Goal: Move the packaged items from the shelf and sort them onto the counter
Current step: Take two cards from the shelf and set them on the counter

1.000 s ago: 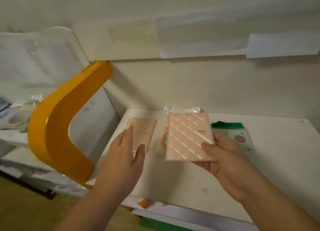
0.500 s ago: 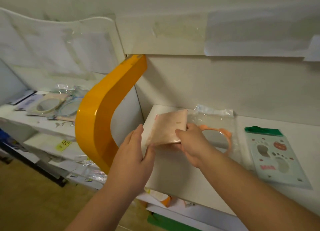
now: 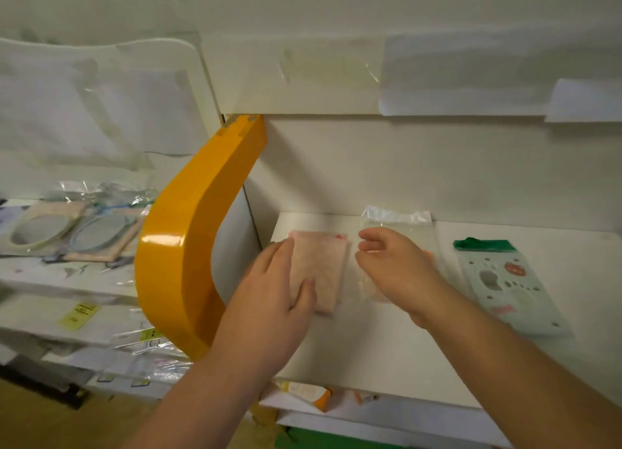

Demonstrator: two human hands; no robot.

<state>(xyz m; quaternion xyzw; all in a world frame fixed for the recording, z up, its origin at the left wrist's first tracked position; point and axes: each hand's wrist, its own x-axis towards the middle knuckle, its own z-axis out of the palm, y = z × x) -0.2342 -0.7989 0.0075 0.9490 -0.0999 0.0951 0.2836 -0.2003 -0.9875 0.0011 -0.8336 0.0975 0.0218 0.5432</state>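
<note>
A flat pink packet (image 3: 324, 267) lies at the left end of the white shelf board (image 3: 370, 347). My left hand (image 3: 276, 300) holds its left edge, fingers along the side and thumb pressed on top. My right hand (image 3: 393, 267) hovers just right of the packet with its fingers apart and nothing in them. Under that hand lies a clear plastic bag (image 3: 397, 218); a bit of orange shows by the hand, and the rest of its contents are hidden. Farther right lies a packet with a green top and paw prints (image 3: 501, 287).
A curved yellow bracket (image 3: 188, 246) stands at the shelf's left end, close to my left wrist. Beyond it, a lower white counter (image 3: 40, 280) carries several wrapped round-framed items (image 3: 70, 229). Paper sheets hang from the ledge above. More packets lie below the shelf's front edge.
My right hand carried the pink packet left, set it on the shelf's left end and let go. My left hand closed on the packet's left edge. The view swung left.
</note>
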